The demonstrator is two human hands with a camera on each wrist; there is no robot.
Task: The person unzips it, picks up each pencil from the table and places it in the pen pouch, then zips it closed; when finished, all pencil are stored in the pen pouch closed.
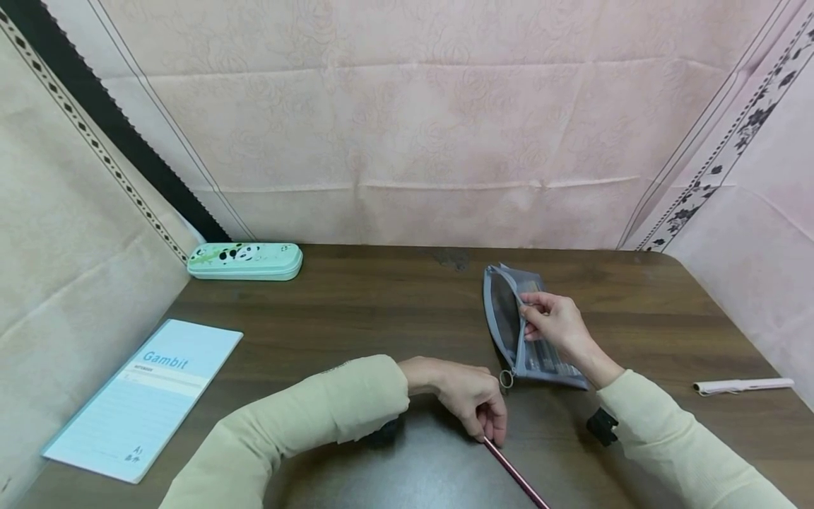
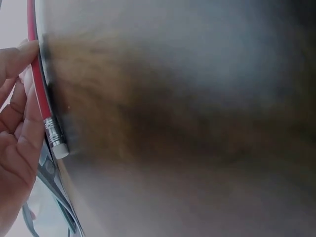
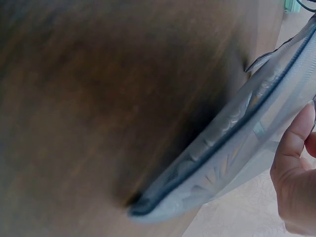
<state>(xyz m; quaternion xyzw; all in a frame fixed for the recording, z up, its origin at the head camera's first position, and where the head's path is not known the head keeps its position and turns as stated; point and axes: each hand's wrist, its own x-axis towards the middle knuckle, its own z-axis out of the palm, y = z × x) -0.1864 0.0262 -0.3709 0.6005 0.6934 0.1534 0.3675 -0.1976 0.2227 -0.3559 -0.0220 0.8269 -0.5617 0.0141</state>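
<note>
My left hand [image 1: 473, 399] pinches a red pencil [image 1: 515, 472] between thumb and fingers, low over the front of the table. In the left wrist view the pencil's metal band and white eraser [image 2: 60, 150] show below the fingers. My right hand [image 1: 556, 325] grips the edge of a grey-blue zip pouch [image 1: 499, 311] with see-through mesh. The pouch's mouth gapes on its left side, and a ring hangs at its near corner. Some slim items show faintly through the mesh; their kind is not clear.
A light blue notebook [image 1: 143, 403] lies at the left. Behind it, a mint pencil case [image 1: 244, 261] with a panda picture sits at the table's back left corner. A white pen [image 1: 742, 385] lies near the right edge. Patterned cloth [image 1: 413, 127] hangs around the table.
</note>
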